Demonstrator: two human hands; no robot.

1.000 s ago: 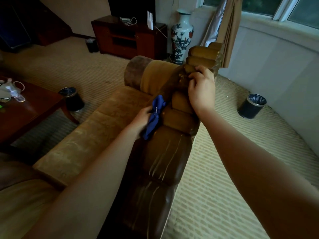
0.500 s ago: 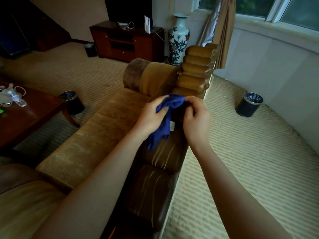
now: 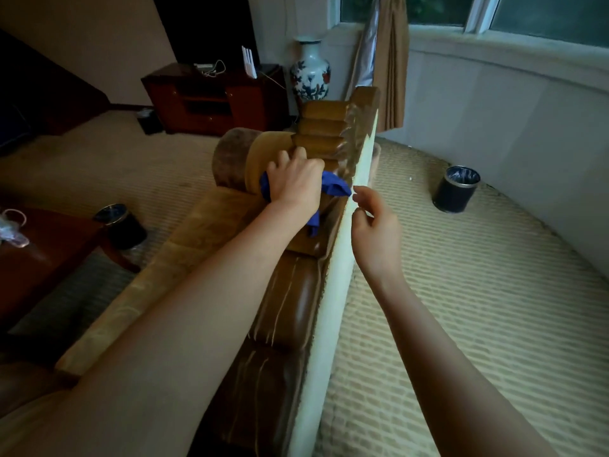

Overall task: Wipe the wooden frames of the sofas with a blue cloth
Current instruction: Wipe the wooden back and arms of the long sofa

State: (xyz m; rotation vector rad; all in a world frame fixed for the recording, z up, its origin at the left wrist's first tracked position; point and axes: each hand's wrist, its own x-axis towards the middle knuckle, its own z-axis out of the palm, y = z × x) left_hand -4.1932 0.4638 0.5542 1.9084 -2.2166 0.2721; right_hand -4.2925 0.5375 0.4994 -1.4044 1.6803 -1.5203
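Note:
The sofa's carved, stepped wooden frame [image 3: 293, 308] runs away from me along the top of the backrest, glossy brown, with a pale back panel on its right side. My left hand [image 3: 295, 181] presses the blue cloth [image 3: 333, 186] onto the frame near the stepped rise, fingers closed over it; cloth ends stick out on both sides of the hand. My right hand [image 3: 375, 222] hovers just right of the frame beside the cloth's end, fingers loosely curled and holding nothing.
The tan sofa seat [image 3: 184, 252] lies left of the frame. A dark wooden table [image 3: 43, 245] stands at the left with a black bin [image 3: 122, 222] beside it. Another black bin [image 3: 456, 189] stands on the carpet at the right. A TV cabinet [image 3: 214, 100] and vase [image 3: 309, 74] stand behind.
My right hand let go of the cloth and drew back to the right of the frame. My left hand carried the cloth farther along the frame toward the stepped rise.

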